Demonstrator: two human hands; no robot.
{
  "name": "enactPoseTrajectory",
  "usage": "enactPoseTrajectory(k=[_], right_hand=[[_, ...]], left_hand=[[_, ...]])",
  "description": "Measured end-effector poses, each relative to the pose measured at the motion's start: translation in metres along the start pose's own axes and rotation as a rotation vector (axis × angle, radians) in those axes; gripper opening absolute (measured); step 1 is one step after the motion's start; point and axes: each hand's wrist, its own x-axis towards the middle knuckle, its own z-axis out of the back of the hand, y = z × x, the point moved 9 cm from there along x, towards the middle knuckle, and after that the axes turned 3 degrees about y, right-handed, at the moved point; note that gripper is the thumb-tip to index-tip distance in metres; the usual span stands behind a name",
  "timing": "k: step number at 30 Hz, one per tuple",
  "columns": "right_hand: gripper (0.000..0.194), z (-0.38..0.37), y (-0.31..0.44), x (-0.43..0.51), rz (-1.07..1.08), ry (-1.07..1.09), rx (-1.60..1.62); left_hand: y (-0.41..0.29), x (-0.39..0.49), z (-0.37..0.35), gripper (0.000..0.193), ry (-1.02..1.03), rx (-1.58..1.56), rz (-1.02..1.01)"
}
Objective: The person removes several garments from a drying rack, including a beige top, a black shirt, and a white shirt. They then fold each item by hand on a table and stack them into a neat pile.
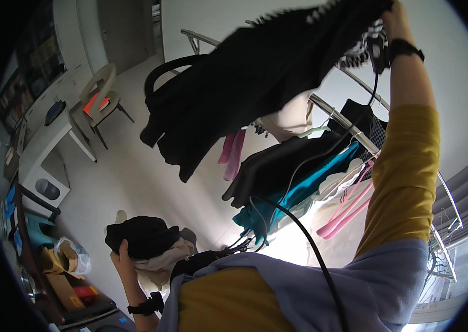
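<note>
Raised at the top right, my right hand [395, 20] grips one end of a black garment [254, 79], whose rest spreads down to the left, blurred at its top edge. Black-and-white trim shows near that hand. At the lower left, my left hand [121, 253] holds a bundled black cloth [144, 236] with beige cloth [167, 255] beneath it. Below the raised garment, a metal drying rack [342, 118] carries another black garment [283, 162], a teal garment [317, 178] and pink hangers [348, 216]. A black cable runs across my chest.
Behind on the left stand a beige chair [111, 99] with an orange item on its seat and a white desk [47, 145]. Cardboard boxes [63, 290] and a plastic bag [80, 257] lie at the lower left. A window with more hangers is at the lower right.
</note>
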Motion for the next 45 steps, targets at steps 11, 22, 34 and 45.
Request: enactPoseTrajectory(k=[11, 22, 34, 45], right_hand=[[0.043, 0.166, -0.179, -0.079, -0.625, -0.211, -0.150], [0.063, 0.135, -0.132, -0.159, -0.437, 0.390, -1.427], [0.041, 0.100, -0.031, -0.324, -0.499, 0.282, -1.179], [0.063, 0.138, -0.108, -0.552, -0.697, 0.677, -1.820]], left_hand=[[-0.005, 0.038, -0.095, 0.045, 0.200, -0.077, 0.023], [-0.010, 0.076, -0.138, 0.045, 0.399, 0.011, 0.041], [-0.015, 0.098, -0.150, 0.045, 0.595, 0.073, 0.039], [-0.015, 0.101, -0.160, 0.043, 0.770, 0.086, 0.009]])
